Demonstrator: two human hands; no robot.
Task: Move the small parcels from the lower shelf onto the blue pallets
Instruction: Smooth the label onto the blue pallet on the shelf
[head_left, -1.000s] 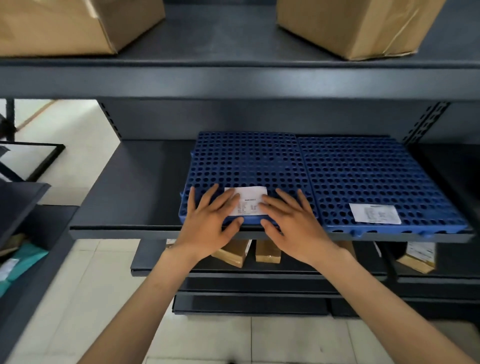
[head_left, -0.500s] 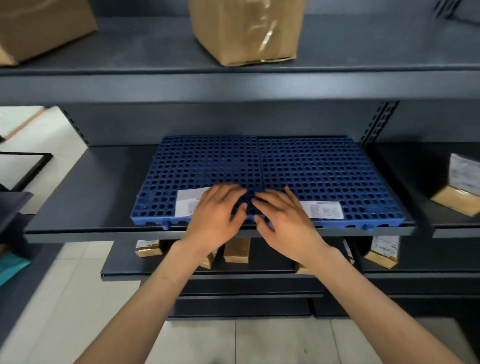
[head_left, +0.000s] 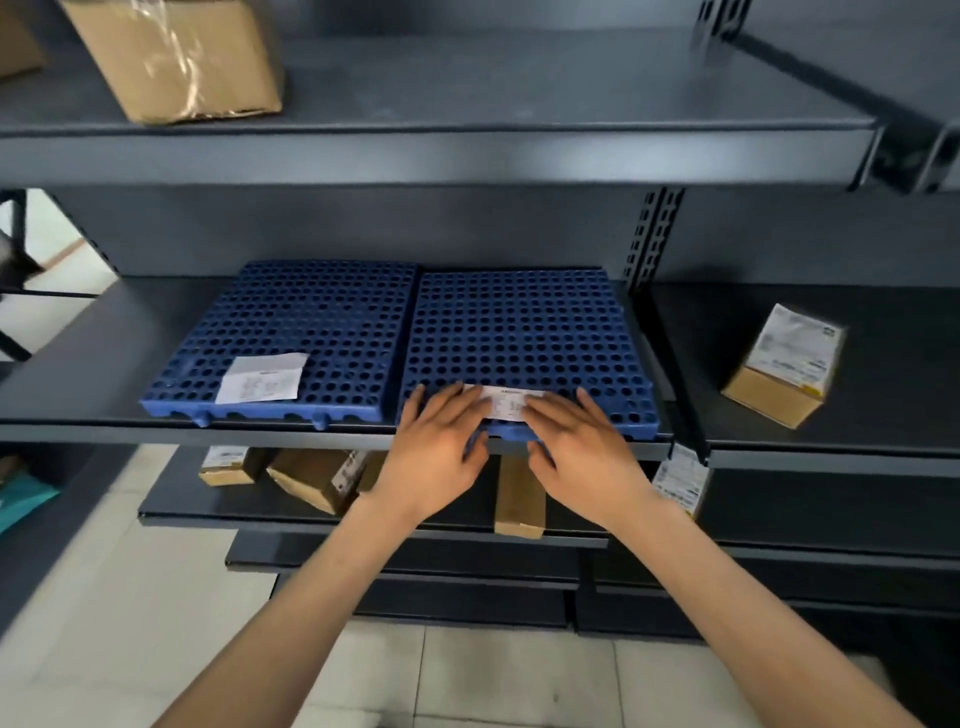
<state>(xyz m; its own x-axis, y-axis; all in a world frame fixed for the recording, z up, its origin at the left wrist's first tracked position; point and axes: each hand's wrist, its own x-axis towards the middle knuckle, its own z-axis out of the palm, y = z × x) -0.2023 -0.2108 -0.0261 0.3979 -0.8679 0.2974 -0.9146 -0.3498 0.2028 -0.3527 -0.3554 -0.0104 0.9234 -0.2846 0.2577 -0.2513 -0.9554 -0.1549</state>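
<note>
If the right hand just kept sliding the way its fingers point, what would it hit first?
Probably nothing soon. The right hand lies flat on the right blue pallet, fingers on the paper label and pointing toward the back. The pallet top ahead looks bare, so the shelf's grey back wall seems first, though depth is unclear.

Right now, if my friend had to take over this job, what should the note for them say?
Left hand and right hand: both flat and open on the paper slip at the front of the right blue pallet. Neither holds a parcel.
Left blue pallet carries only its own slip.
Small parcels sit on the lower shelf.
Done: no parcels moved yet.
Left: lift every parcel up onto the pallets.
</note>
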